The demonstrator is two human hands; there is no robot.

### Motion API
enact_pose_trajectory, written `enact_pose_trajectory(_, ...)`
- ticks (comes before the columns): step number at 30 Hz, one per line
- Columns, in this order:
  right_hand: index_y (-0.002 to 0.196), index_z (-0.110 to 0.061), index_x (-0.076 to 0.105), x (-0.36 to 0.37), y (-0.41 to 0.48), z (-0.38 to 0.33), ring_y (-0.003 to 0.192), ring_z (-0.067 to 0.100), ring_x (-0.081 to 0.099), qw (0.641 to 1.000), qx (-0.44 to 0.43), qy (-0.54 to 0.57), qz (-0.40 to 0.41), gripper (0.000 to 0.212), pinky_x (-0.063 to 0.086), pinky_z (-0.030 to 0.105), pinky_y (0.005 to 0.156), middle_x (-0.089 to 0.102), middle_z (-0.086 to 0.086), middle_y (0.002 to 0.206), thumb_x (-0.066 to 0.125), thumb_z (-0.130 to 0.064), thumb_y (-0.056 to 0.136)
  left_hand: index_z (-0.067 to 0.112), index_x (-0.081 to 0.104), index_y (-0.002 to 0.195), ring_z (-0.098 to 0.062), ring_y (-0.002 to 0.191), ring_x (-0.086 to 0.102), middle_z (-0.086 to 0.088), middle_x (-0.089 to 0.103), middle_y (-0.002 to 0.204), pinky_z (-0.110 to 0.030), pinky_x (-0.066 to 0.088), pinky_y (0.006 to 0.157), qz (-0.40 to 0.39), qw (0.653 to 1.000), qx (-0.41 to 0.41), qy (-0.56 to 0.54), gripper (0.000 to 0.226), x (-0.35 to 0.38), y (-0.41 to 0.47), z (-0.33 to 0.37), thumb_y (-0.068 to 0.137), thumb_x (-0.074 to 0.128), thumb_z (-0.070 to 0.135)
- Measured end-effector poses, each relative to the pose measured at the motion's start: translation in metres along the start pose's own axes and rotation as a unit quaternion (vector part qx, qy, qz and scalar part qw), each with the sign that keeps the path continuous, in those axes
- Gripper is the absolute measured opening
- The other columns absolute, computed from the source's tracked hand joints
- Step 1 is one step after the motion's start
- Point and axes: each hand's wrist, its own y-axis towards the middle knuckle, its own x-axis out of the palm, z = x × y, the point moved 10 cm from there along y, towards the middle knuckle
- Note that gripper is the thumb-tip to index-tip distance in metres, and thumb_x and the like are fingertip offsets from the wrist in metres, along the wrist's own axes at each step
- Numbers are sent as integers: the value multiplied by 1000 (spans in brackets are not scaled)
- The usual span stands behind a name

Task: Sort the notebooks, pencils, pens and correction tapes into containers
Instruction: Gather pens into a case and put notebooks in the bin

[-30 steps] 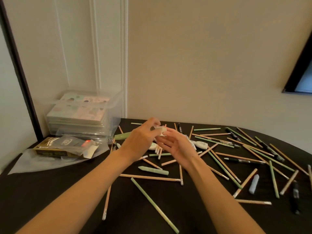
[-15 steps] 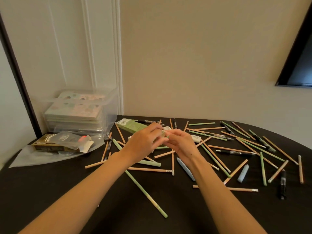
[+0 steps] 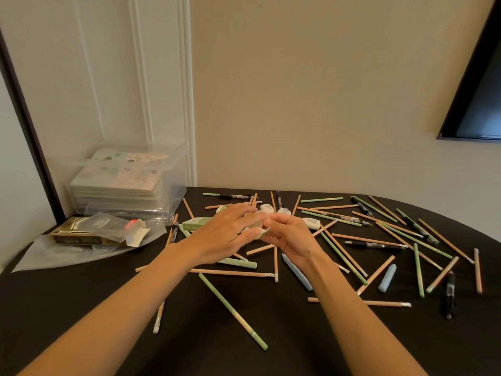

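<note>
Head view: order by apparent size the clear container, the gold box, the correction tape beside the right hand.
1. clear container.
2. gold box, partly covered by a bag.
3. loose correction tape, clearly smallest.

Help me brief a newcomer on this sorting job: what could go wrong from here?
1. The right hand pinches the correction tape with only its fingers, above the clutter. A slip would likely drop it among the pencils.
2. Both forearms pass low over loose pencils, like the green pencil. A sweep towards the clear container could scatter them.
</note>
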Motion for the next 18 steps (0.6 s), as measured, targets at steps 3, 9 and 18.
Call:
enact_pose_trajectory(3, 88, -4, 68, 7, 1, -1, 85, 18, 69, 1000, 4, 25, -13, 14, 57, 27, 74, 71, 8, 90, 54, -3, 89, 26, 23, 146, -13, 136, 25, 4, 32, 148, -31, 21, 109, -21, 1000, -22, 3, 55, 2, -2, -6, 97, 26, 50)
enact_pose_trajectory(9, 103, -5, 62, 13, 7, 5, 96, 29, 67, 996, 30, 87, 9, 18, 59, 31, 74, 64, 19, 109, 58, -16, 88, 13, 32, 134, -10, 106, 40, -2, 44, 126, -20, 30, 83, 24, 996, -77, 27, 54, -9, -3, -20, 93, 40, 47)
enact_pose_trajectory(18, 108, 1, 59, 19, 9, 3, 86, 23, 69, 998, 49, 30, -7, 20, 57, 26, 68, 64, 21, 109, 54, -8, 92, 20, 12, 137, -6, 110, 39, -6, 38, 135, -13, 29, 87, 68, 995, -56, -55, 62, -12, -4, -17, 92, 49, 40)
